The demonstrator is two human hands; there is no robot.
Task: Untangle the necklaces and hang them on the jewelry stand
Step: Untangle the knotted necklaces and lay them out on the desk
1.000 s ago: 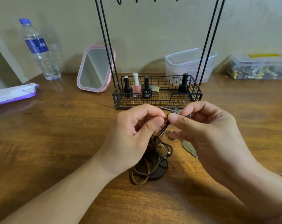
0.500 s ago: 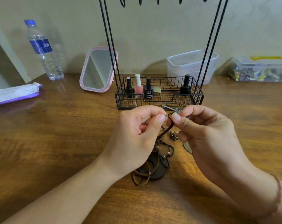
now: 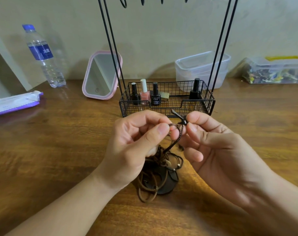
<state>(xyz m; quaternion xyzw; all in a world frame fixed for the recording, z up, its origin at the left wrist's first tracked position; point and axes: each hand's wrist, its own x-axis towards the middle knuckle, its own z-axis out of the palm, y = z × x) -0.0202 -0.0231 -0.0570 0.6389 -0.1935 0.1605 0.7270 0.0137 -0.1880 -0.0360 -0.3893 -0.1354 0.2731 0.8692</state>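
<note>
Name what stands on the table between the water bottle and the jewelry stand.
In the head view, a pink-framed mirror stands tilted between the water bottle and the jewelry stand.

— Is any lettering legible? 
— Very little; the black nail polish bottle (image 3: 155, 96) in the wire basket (image 3: 209, 106) carries white print, and its top line seems to read "OMEISI", perhaps with a first letter cut off; the smaller lines beneath it are too fine to read.
— And the water bottle (image 3: 42, 55)? 
— Its blue label bears white characters, but they are blurred and cannot be made out; the pink polish bottle (image 3: 144, 94) shows a faint line of script that cannot be read; the purple-edged packet (image 3: 15, 103) has only illegible marks.
</note>
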